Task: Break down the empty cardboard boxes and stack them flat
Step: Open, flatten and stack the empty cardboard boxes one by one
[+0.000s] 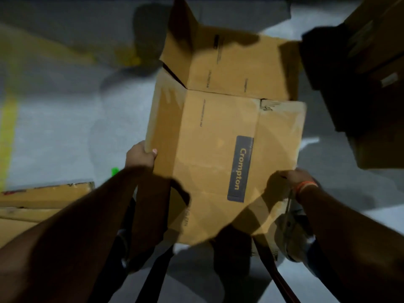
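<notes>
My left hand (141, 157) pinches the near left edge of the cardboard box (220, 136), right hand (294, 179) grips its right corner, box held above the floor (56, 132). Looks light, floppy at creases; edges seem safest.

Warehouse — grey floor (54, 132) with yellow line (8, 132); stacked cartons (376, 40).

You can read "Crompton" in orange letters on a dark label (240, 168) on the cardboard box (209, 132); the box's smaller printed lines are too blurred.
</notes>
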